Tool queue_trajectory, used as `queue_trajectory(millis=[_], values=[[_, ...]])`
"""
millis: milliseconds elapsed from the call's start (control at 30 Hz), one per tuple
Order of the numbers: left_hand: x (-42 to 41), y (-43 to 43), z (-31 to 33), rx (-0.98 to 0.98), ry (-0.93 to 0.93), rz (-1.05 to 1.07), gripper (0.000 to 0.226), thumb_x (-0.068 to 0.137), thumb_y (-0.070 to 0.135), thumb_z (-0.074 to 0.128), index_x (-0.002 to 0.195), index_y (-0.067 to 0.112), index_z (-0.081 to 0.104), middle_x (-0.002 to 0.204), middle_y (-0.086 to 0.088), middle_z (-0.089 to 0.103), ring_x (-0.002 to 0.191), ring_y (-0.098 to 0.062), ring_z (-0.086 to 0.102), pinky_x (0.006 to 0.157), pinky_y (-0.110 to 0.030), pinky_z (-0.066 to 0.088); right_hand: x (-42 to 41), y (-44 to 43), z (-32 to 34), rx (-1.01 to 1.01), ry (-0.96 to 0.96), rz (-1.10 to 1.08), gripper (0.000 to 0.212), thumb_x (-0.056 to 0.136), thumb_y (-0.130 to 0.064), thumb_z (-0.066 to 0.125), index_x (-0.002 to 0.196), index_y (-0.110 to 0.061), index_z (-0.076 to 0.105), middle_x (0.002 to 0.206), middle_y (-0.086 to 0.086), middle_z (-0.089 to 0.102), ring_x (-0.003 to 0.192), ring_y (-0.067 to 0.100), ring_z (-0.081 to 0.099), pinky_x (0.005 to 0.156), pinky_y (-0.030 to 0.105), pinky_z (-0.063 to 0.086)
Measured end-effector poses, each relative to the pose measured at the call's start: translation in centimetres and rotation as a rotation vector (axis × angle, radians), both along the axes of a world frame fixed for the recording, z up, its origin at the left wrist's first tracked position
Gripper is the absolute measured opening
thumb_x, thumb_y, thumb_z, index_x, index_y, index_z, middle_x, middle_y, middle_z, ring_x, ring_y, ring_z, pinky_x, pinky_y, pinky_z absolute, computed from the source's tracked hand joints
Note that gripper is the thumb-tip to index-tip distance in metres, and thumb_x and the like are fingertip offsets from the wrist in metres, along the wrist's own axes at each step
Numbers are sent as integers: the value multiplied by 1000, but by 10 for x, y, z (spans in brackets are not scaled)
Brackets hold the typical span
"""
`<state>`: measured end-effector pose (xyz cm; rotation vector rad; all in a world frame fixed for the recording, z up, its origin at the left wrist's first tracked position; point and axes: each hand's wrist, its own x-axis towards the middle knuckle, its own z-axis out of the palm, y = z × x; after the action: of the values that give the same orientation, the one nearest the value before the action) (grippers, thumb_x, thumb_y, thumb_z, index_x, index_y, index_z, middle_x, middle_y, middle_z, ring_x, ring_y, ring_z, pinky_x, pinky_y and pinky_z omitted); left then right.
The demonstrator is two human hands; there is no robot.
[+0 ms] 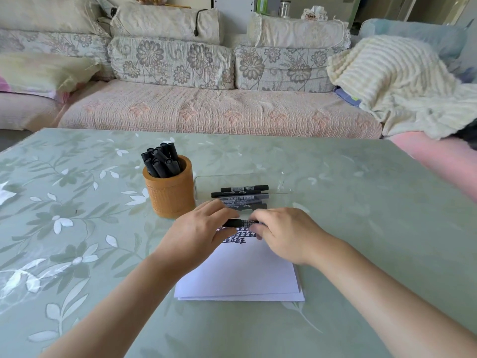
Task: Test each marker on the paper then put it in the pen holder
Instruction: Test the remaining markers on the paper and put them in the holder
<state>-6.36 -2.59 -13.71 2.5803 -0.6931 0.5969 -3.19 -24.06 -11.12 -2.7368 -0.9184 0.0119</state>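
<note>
A black marker [241,223] lies level between my two hands, just above the far edge of the white paper [240,275]. My left hand [198,233] grips its left end and my right hand [286,233] grips its right end. Dark test marks [238,235] show on the paper under the marker. An orange pen holder [170,195] with several black markers standing in it is to the left of my hands. A clear plastic tray [278,182] behind my hands holds several more black markers [242,196] lying flat.
The table [361,228] has a green floral cover. A scrap of white paper [5,193] lies at its far left edge. A sofa with cushions [219,109] and a cream blanket [392,78] stands beyond the table.
</note>
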Motion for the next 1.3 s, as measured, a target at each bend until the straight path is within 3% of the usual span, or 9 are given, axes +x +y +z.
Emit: queue_trajectory(millis=[133, 267, 433, 567, 733, 967, 1033, 1167, 1300], values=[[3, 3, 2, 28, -2, -9, 31, 96, 42, 46, 106, 23, 67, 88, 10, 57, 80, -12, 55, 60, -33, 50, 0, -2, -3, 62, -2, 12, 25, 103, -39, 43, 112, -23, 59, 98, -1, 67, 90, 26, 57, 72, 35, 40], [4, 3, 8, -10, 64, 20, 25, 95, 40, 49, 101, 25, 68, 84, 12, 56, 76, -10, 54, 59, -32, 47, 6, -5, -1, 52, -266, 103, 21, 99, -35, 52, 111, -22, 64, 93, -5, 68, 81, 25, 62, 59, 32, 38], [4, 5, 14, -120, 261, 21, 23, 98, 36, 49, 96, 23, 68, 81, 10, 58, 77, -9, 53, 66, -23, 41, 9, -4, 2, 12, -464, 168, 31, 95, -39, 39, 92, -21, 65, 68, -6, 51, 59, 20, 50, 51, 26, 28], [0, 9, 21, -126, 449, 43, 20, 99, 30, 49, 91, 24, 66, 75, 7, 59, 74, -6, 51, 62, -19, 38, 9, 1, -2, 26, -535, 204, 20, 95, -35, 51, 89, -21, 63, 67, -5, 47, 59, 19, 42, 53, 27, 27], [-3, 16, 23, -120, 491, 66, 20, 100, 28, 46, 92, 26, 64, 77, 11, 58, 70, -1, 50, 63, -13, 38, 9, 7, -4, 117, -443, 206, 20, 94, -36, 52, 94, -21, 66, 67, -8, 47, 61, 16, 39, 52, 26, 31], [-2, 31, 17, 144, 55, -8, 41, 96, 42, 37, 93, 14, 68, 78, 5, 58, 69, -14, 54, 57, -24, 41, 7, 20, -6, 198, 13, 83, 21, 99, -43, 51, 105, -30, 66, 64, -16, 53, 66, 9, 47, 62, 25, 38], [-5, 32, 16, 81, 111, 14, 33, 99, 37, 41, 93, 16, 66, 79, 5, 57, 70, -12, 53, 58, -25, 41, 8, 21, -6, 201, -60, 108, 22, 98, -43, 51, 108, -30, 66, 75, -12, 63, 73, 13, 56, 64, 30, 44], [-7, 42, 12, -70, 508, 108, 34, 100, 29, 44, 68, 32, 55, 67, 8, 51, 63, -8, 47, 57, -20, 34, 13, 19, -10, 98, -394, 201, 16, 87, -30, 67, 102, -26, 70, 72, -9, 57, 67, 16, 52, 53, 23, 31], [-8, 72, 2, -53, 467, 249, 22, 98, 35, 49, 87, 29, 67, 82, 6, 58, 77, -15, 54, 70, -31, 46, 18, 6, -9, 167, -266, 90, 24, 91, -39, 56, 109, -28, 68, 83, -9, 65, 76, 20, 62, 59, 32, 47]])
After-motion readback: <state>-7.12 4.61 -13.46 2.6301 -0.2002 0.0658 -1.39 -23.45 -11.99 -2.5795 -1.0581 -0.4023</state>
